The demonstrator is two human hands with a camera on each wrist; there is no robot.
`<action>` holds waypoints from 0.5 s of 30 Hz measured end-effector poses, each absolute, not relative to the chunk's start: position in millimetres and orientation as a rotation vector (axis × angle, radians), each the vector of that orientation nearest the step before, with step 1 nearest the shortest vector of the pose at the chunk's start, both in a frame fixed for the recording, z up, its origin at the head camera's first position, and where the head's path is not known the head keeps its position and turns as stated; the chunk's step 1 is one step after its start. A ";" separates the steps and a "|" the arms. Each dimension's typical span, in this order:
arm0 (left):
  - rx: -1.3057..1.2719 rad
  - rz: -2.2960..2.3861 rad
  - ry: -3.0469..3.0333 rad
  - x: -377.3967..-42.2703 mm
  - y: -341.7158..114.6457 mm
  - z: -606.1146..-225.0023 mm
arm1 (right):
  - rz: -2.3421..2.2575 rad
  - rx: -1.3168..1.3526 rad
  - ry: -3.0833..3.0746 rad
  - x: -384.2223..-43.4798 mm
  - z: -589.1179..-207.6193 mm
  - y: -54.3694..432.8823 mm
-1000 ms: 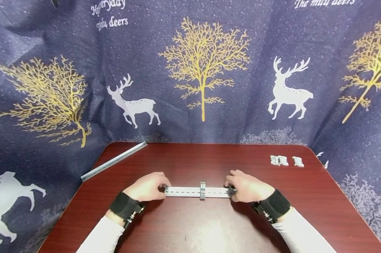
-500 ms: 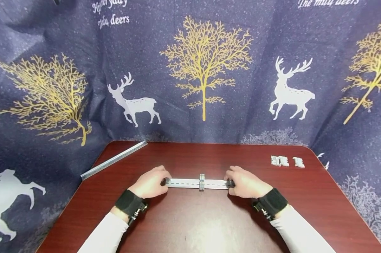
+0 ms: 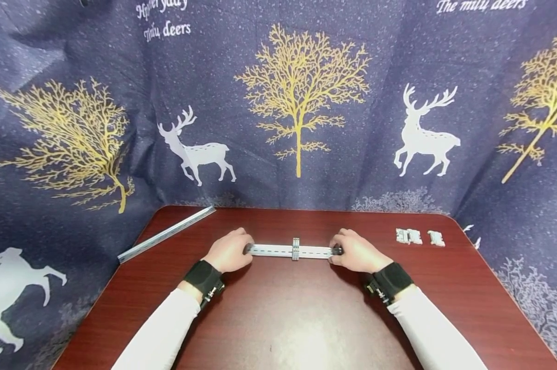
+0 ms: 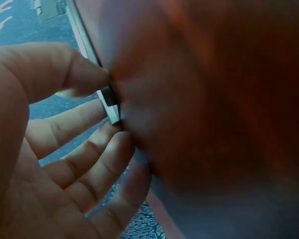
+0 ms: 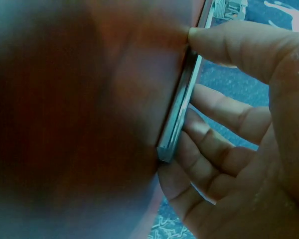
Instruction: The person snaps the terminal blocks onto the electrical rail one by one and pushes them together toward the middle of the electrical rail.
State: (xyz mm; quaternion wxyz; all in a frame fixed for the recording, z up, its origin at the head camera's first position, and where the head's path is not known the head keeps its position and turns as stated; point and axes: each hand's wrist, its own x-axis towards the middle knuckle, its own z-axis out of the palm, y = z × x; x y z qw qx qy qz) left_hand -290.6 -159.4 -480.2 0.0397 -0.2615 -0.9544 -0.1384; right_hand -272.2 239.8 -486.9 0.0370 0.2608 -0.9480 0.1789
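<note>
A slotted metal DIN rail (image 3: 274, 251) lies crosswise at mid-table, a small stack of terminal blocks (image 3: 295, 249) seated near its middle. My left hand (image 3: 231, 251) pinches the rail's left end between thumb and fingers; the left wrist view shows the rail's tip (image 4: 112, 113) beside the fingers. At the other end, my right hand (image 3: 358, 252) pinches the rail the same way. In the right wrist view the rail (image 5: 178, 119) runs between thumb and fingertips, its end sticking out past them. Both hands cover the rail's ends in the head view.
A second slotted rail (image 3: 167, 234) lies diagonally along the table's left edge. Several pale terminal pieces lie at the back right: a pair (image 3: 408, 236) side by side and a single piece (image 3: 436, 238). A printed cloth (image 3: 325, 192) hangs behind the table (image 3: 278, 318).
Both hands have moved away from me toward the table's back, carrying the rail and its terminal blocks along. The spare rail and the pieces at the right have stayed put.
</note>
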 end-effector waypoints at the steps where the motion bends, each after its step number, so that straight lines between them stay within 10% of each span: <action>1: -0.798 -0.414 -2.929 -294.0 -158.1 -480.2 | 0.554 0.793 -2.913 -275.7 -487.0 240.0; 15: -0.710 -0.461 -2.982 -340.1 -149.4 -477.4 | 0.477 0.728 -3.003 -322.5 -479.2 237.3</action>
